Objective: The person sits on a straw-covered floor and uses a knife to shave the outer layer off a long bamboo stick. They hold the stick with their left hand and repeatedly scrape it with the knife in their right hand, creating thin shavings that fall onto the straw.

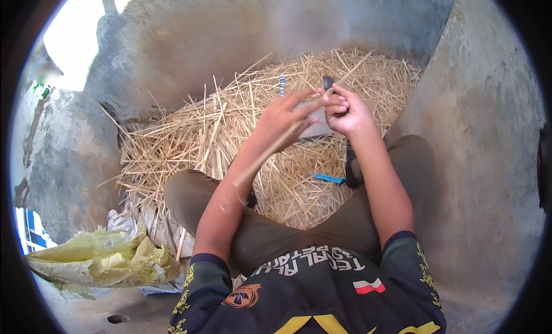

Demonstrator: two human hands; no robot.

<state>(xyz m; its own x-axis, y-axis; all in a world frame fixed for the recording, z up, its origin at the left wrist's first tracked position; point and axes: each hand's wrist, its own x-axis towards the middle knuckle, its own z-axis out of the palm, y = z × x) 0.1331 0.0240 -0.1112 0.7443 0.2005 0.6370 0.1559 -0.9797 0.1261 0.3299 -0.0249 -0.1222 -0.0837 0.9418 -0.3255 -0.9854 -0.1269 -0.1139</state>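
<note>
A long, thin pale stick [266,161], like split bamboo, runs slantwise from above my left forearm up past both hands. My left hand [286,116] is closed loosely around its middle, with the fingertips reaching toward the other hand. Close beside it, my right hand [349,112] is curled in a fist around a small knife with a dark blade [328,83]; its handle is mostly hidden in the palm. The stick passes at the right thumb, next to the blade. Below the hands lies a grey flat slab [319,126], partly covered by them.
A heap of pale strips and shavings [345,69] spreads before and between my crossed legs. A bright blue strip [329,178] lies near my right foot. A torn yellowish sack [109,259] is at lower left. Concrete walls [471,121] stand close around.
</note>
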